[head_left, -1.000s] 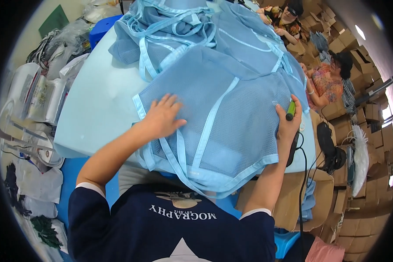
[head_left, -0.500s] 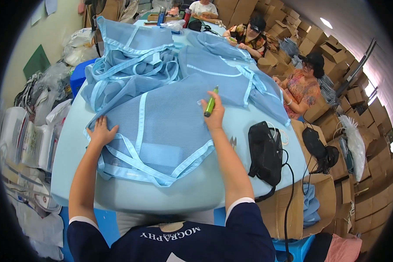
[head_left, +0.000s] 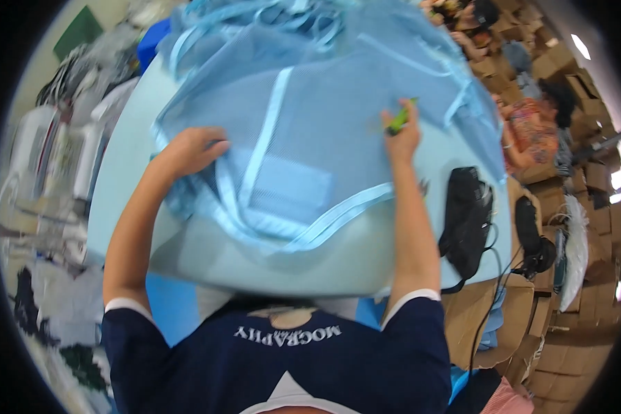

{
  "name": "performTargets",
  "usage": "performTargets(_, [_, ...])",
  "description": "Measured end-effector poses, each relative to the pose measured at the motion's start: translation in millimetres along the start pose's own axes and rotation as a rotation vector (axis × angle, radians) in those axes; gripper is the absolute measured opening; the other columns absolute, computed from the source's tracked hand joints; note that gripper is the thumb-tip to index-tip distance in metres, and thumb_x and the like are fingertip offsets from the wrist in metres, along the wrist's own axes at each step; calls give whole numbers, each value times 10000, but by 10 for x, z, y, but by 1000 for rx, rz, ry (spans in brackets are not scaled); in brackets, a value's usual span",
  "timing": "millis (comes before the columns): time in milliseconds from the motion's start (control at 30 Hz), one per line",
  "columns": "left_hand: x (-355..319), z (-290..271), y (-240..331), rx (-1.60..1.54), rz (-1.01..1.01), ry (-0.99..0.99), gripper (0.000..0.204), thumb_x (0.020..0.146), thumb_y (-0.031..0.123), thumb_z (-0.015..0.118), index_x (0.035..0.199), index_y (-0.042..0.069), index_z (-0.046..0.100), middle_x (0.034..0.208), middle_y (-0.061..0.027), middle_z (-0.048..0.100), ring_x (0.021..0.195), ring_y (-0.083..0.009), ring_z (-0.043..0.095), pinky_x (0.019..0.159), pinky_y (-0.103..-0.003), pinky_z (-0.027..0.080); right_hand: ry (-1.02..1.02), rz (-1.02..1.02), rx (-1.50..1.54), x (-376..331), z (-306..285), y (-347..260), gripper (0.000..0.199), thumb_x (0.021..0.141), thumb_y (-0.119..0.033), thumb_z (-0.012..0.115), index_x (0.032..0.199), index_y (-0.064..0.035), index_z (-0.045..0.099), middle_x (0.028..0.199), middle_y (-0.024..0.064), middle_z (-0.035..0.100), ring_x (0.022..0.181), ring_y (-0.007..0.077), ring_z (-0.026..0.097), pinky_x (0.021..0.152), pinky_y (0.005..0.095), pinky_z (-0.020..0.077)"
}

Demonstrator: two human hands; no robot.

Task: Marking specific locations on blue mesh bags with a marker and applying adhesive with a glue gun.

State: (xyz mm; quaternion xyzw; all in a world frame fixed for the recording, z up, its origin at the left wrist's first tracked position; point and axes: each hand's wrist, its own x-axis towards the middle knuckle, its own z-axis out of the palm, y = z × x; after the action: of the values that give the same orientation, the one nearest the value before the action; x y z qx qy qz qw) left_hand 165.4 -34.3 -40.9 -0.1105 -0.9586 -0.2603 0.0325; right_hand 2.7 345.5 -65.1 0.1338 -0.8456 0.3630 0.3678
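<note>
A light blue mesh garment (head_left: 310, 138) with pale blue binding straps lies spread on a pale blue table (head_left: 269, 262). My left hand (head_left: 190, 152) presses flat on the garment's left edge, fingers curled over the binding. Gripping a green marker (head_left: 400, 117), my right hand (head_left: 401, 134) rests on the garment's right part. More of the same blue mesh pieces (head_left: 283, 21) are heaped at the far end of the table.
A black pouch (head_left: 469, 217) with a cable lies on the table's right side. Cardboard boxes (head_left: 552, 324) stand to the right, where other people (head_left: 531, 124) sit. Bagged white goods (head_left: 48, 159) pile up on the left.
The view has shifted closer to the table. My left hand slid up and right along the garment's edge. My right hand stays on the cloth with the marker.
</note>
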Motion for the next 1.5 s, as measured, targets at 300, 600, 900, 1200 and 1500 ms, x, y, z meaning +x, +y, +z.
performTargets(300, [-1169, 207, 976, 305, 186, -86, 153, 731, 176, 680, 724, 51, 592, 785, -79, 606, 759, -247, 582, 749, -346, 405, -71, -252, 251, -600, -729, -902, 411, 713, -158, 754, 1082, -104, 580, 890, 126, 632, 776, 302, 607, 680, 342, 482])
performTargets(600, [-1646, 647, 1462, 80, 282, 175, 218, 712, 88, 661, 907, 28, 585, 1028, -119, 601, 926, -269, 575, 783, -379, 431, -590, -43, 325, -1769, -1268, -1102, 353, 731, -90, 726, 1060, -52, 601, 938, 118, 654, 810, 237, 625, 725, 321, 485])
performTargets(900, [-1559, 1148, 1555, -39, 268, 260, 273, 722, 68, 652, 988, 46, 596, 1158, -105, 562, 1068, -294, 518, 866, -423, 404, -481, 154, 690, -2026, -1214, -1516, 277, 801, -56, 639, 1066, 9, 596, 823, 116, 627, 719, 197, 590, 674, 282, 459])
performTargets(1200, [-1598, 1236, 1592, -26, 225, 342, 383, 710, 56, 640, 1089, 35, 587, 1186, -90, 557, 1072, -296, 518, 885, -437, 400, -357, 601, 728, -2266, -960, -1684, 125, 807, -67, 669, 895, 5, 618, 811, 48, 610, 688, 83, 544, 586, 215, 436])
performTargets(1500, [-1591, 1276, 1547, -52, 247, 345, 369, 690, 59, 628, 1055, 9, 603, 1178, -99, 562, 1074, -291, 521, 891, -445, 394, -467, 484, 446, -2262, -967, -1696, 134, 775, -51, 684, 887, -6, 626, 791, 72, 608, 662, 121, 561, 585, 237, 441])
